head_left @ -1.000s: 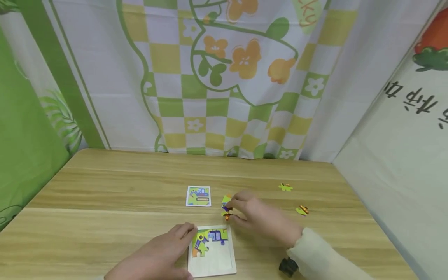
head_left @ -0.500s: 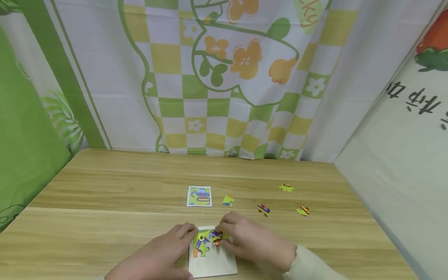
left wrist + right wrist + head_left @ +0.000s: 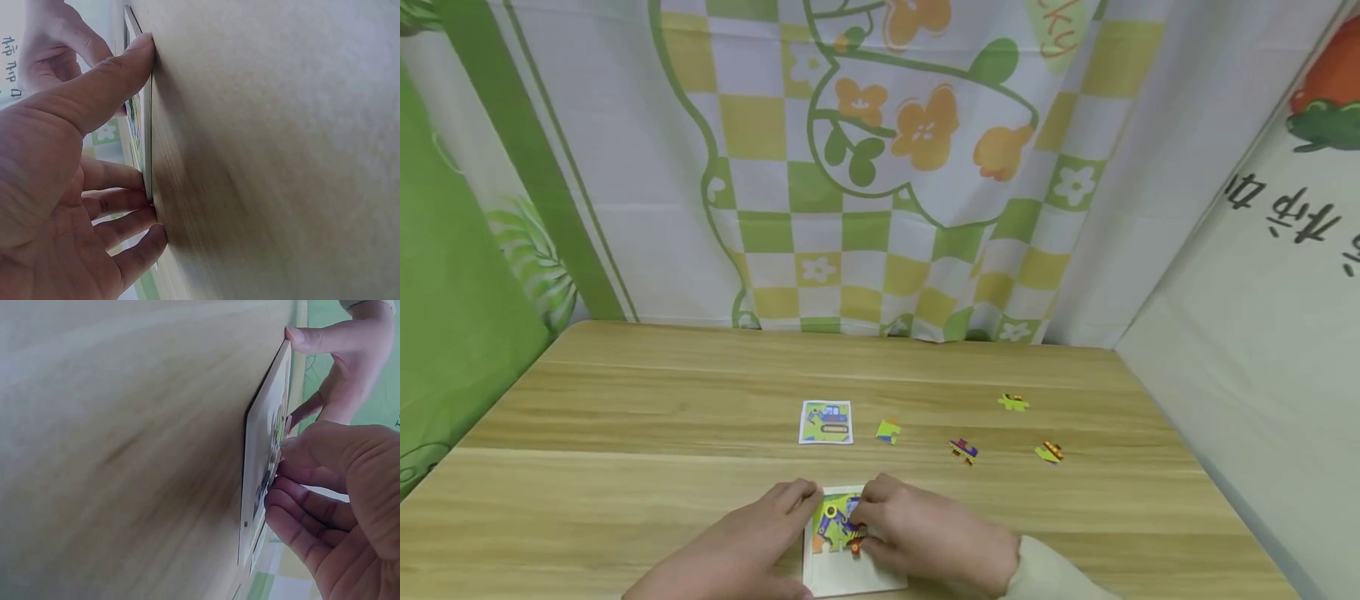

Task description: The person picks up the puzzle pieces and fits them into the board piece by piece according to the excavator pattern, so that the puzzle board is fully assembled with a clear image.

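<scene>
A shallow wooden puzzle tray point(image 3: 850, 581) lies near the table's front, its upper part filled with fitted excavator-picture pieces point(image 3: 830, 512). My left hand point(image 3: 737, 537) holds the tray's left side, thumb at the near corner and fingers at the far one. In the left wrist view the thumb and fingers span the tray's pale edge point(image 3: 147, 137). Over the tray my right hand point(image 3: 936, 533) pinches a puzzle piece point(image 3: 855, 547) with an orange tip, right against the fitted pieces. Curled fingers point(image 3: 303, 515) partly hide that piece in the right wrist view.
Beyond the tray lies a picture card point(image 3: 826, 422) of the blue excavator. Loose pieces lie to its right: a green one point(image 3: 888, 431), a purple-and-red one point(image 3: 964, 451), a green-orange one point(image 3: 1049, 452) and a yellow-green one point(image 3: 1013, 402). A patterned curtain point(image 3: 887, 208) hangs behind the wooden table.
My right hand has brought a puzzle piece from beside the card to the tray, then shifted it left and nearer. The purple-and-red piece now lies farther right. The left hand stays put.
</scene>
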The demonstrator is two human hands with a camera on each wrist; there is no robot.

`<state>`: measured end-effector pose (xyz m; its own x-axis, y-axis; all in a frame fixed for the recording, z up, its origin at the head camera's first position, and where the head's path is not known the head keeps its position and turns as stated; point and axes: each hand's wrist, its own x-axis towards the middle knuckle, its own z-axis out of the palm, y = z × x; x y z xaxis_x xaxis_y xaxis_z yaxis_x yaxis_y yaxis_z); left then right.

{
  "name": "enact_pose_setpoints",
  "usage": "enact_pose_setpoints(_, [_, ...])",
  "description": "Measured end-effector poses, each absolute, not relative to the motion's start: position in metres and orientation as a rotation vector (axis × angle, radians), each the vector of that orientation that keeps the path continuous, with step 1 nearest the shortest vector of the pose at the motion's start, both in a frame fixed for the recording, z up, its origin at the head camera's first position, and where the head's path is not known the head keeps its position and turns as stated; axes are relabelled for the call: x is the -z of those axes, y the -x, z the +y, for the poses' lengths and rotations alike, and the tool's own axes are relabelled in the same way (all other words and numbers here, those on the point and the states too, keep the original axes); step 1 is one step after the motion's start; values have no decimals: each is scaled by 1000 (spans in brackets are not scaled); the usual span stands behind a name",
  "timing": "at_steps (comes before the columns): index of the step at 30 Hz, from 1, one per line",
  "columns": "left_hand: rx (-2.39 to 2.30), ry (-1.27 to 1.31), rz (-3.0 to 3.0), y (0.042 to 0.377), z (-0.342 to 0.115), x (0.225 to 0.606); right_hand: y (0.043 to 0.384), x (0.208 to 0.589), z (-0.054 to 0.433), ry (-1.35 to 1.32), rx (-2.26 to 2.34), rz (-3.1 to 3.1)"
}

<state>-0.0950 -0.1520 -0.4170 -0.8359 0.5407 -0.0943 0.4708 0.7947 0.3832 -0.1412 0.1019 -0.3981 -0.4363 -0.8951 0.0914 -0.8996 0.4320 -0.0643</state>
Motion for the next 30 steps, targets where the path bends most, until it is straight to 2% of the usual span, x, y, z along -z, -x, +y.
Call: enact_pose_setpoints(30, [-502,-803,2773,95,-150,416,135,405,99,-1632,-174,-2477])
